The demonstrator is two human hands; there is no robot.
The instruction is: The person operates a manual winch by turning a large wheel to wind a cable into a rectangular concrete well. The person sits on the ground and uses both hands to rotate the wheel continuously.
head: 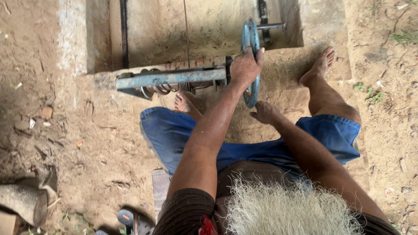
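While the round blue-grey metal handwheel [251,61] stands upright at the pit edge, its upper rim is gripped by the left hand [244,66]; its lower rim is clasped by the right hand [264,112].

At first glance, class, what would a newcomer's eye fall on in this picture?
First, the blue metal wheel at top centre, gripped at its upper rim by the left hand and at its lower rim by the right hand. Next, the blue metal bar running left from it, beside a sunken concrete pit.

Blue-grey wheel [251,61], blue shorts [244,148], tan dirt ground [96,143].
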